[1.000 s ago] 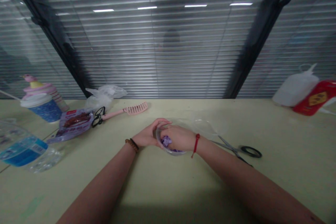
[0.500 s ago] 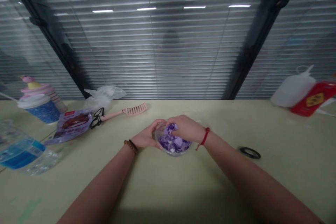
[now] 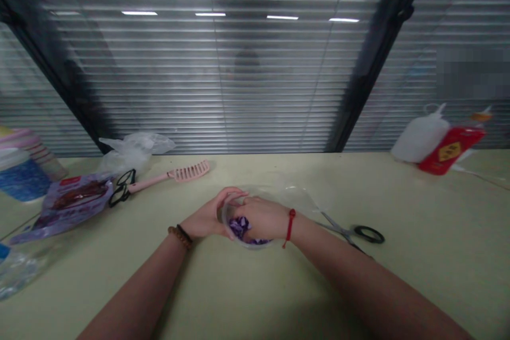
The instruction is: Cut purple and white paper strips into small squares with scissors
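Note:
A clear plastic bowl [image 3: 255,247] stands on the table with crumpled purple paper scraps [image 3: 239,226] in it. My left hand [image 3: 211,216] wraps round the bowl's left side, thumb near the front and fingers behind. Inside the bowl, my right hand [image 3: 265,218] reaches down with curled fingers closed on some of the scraps; its fingertips are partly hidden among them. Just to the right lie open scissors [image 3: 346,231] with black handles, partly covered by my right forearm. A clear, thin plastic piece [image 3: 297,196] lies behind that hand.
To the left are a pink hairbrush [image 3: 189,171], black-framed glasses [image 3: 122,188], a purple snack packet [image 3: 75,202], a blue paper cup [image 3: 24,178] and a crumpled clear bag [image 3: 135,149]. A white squeeze bottle [image 3: 420,138] and a red bottle [image 3: 452,149] stand back right. Blinds [image 3: 255,90] rise behind the table.
My right hand has gone from holding purple scraps up at the rim to lower inside the bowl. The view has shifted right, and more of the scissors shows beside my forearm.

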`<move>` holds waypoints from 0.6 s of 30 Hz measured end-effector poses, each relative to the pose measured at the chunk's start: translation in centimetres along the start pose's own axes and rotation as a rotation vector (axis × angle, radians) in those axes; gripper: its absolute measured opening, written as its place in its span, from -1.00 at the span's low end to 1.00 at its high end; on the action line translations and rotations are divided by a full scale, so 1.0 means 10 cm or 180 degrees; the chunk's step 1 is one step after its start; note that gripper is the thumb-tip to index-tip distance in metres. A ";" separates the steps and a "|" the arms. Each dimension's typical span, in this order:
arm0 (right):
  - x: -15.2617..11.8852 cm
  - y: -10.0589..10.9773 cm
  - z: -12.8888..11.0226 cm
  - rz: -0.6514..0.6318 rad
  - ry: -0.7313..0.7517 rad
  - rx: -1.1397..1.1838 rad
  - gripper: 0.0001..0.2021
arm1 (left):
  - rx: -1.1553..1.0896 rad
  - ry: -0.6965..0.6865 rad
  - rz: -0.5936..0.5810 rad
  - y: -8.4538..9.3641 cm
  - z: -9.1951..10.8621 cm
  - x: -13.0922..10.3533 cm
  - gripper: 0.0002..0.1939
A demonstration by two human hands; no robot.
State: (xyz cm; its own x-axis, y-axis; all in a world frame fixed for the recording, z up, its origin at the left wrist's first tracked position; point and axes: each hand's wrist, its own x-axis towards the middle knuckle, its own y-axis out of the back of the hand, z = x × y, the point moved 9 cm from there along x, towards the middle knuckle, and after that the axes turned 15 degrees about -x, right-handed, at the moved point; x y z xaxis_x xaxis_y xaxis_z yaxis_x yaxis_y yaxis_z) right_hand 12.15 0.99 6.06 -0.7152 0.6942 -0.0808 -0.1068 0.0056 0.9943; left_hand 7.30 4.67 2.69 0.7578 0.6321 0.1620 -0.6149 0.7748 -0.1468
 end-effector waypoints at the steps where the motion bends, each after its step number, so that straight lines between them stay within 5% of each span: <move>1: 0.01 -0.01 -0.01 0.0000 0.0043 -0.0017 -0.81 | -0.0004 0.0009 -0.0016 -0.01 0.00 0.00 -0.11; 6: 0.00 0.01 0.04 0.0107 -0.0014 0.0033 -0.93 | 0.0048 -0.0001 0.0023 0.01 -0.01 0.00 -0.08; 12: -0.08 0.18 0.32 0.0418 -0.0404 0.0328 -0.89 | 0.0076 -0.0005 0.0148 0.07 -0.04 -0.01 -0.07; 18: -0.18 0.31 0.42 0.0289 -0.0589 0.0668 -0.79 | 0.0068 -0.0034 0.0126 0.05 -0.04 -0.01 -0.08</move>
State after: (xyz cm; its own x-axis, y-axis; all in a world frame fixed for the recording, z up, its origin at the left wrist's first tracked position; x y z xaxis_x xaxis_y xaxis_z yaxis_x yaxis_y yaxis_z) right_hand 15.96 2.78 9.53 -0.5751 0.8180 0.0043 0.1110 0.0729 0.9911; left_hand 6.98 5.02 2.20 0.7305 0.6622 0.1669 -0.6489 0.7492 -0.1324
